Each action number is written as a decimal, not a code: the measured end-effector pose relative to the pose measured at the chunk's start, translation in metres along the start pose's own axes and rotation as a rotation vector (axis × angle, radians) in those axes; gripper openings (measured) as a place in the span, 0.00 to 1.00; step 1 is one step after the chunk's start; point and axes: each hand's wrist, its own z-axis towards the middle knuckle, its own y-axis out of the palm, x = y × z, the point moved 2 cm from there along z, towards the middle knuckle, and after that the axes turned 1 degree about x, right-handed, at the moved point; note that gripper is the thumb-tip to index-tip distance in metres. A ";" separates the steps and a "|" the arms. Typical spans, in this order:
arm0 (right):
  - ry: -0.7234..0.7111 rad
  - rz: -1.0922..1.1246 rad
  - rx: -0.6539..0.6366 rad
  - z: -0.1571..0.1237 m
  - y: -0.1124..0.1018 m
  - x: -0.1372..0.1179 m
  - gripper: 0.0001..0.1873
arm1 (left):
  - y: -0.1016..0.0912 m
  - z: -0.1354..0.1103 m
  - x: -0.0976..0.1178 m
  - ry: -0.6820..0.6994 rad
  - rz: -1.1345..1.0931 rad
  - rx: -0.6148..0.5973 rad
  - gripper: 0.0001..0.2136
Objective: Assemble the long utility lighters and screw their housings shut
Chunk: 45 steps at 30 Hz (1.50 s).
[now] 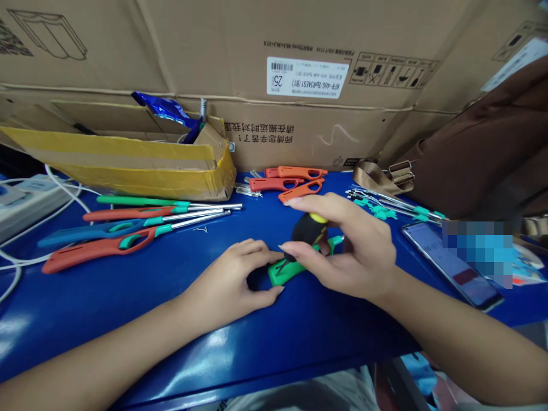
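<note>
On the blue table lies a green lighter handle, its end between the thumb and fingers of my left hand. My right hand is closed around a short black-and-yellow screwdriver, held above the green handle with its lower end down at the handle. My right fingers partly hide both the screwdriver and the handle's far end, where a teal piece shows. Just beyond my right hand are orange and red lighter handles, with small clear parts beside them.
Assembled long-neck lighters lie at the left near a white power strip and cables. Behind them stands a yellow-taped box. Metal lighter tubes with teal pieces, a phone and a brown bag are at the right.
</note>
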 end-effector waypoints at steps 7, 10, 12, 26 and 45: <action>-0.019 0.170 -0.084 -0.004 0.004 0.004 0.24 | -0.001 0.000 0.001 -0.020 0.004 -0.011 0.13; -0.033 0.207 -0.091 -0.002 0.005 0.001 0.23 | -0.001 0.000 0.002 -0.009 0.015 0.001 0.12; -0.082 0.139 -0.064 -0.001 0.004 0.000 0.19 | -0.001 0.000 0.002 -0.008 0.013 0.007 0.12; -0.070 0.171 -0.072 0.002 0.000 -0.004 0.17 | -0.002 0.001 0.002 -0.029 -0.026 -0.024 0.14; -0.062 0.224 -0.164 0.003 0.000 -0.002 0.24 | -0.002 0.000 0.002 -0.042 -0.020 -0.031 0.12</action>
